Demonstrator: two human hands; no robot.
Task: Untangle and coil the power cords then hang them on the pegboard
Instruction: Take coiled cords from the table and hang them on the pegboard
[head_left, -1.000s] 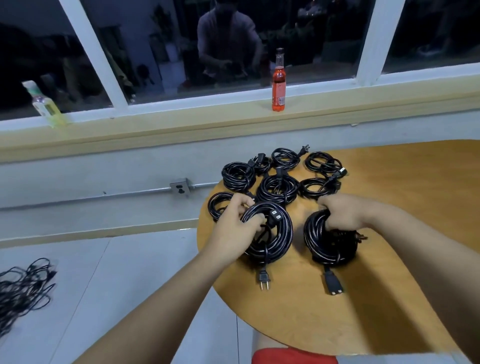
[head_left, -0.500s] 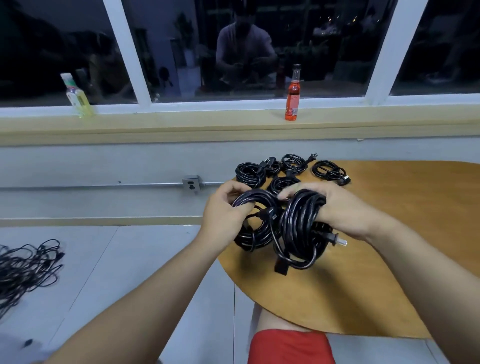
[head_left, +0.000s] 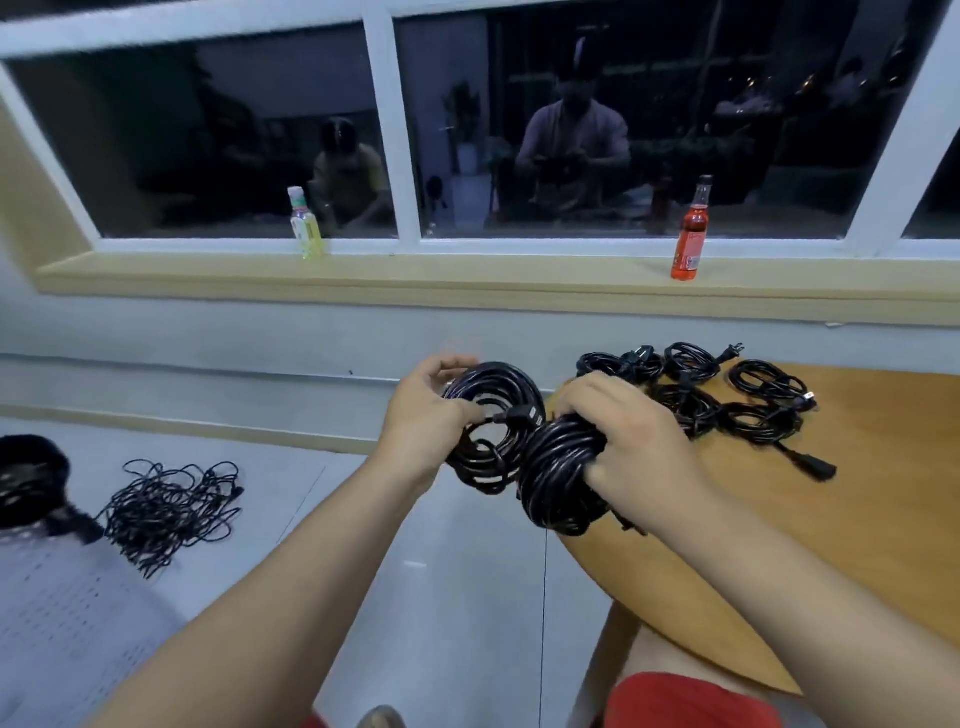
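You hold two coiled power cords just off the desk (head_left: 857, 519) edge: your left hand (head_left: 426, 421) has its fingers curled round the rim of one coil (head_left: 493, 379), your right hand (head_left: 634, 441) has its fingers wrapped tight round the thicker coil (head_left: 556, 467), and the two coils touch. Hanging seems next, so carry them to the perforated white board (head_left: 67, 613) at 8 o'clock, likely the pegboard. Open floor lies that way, but a tangled cord pile (head_left: 166, 504) sits at 9 o'clock; finished coils (head_left: 696, 400) crowd the desk at 2 o'clock
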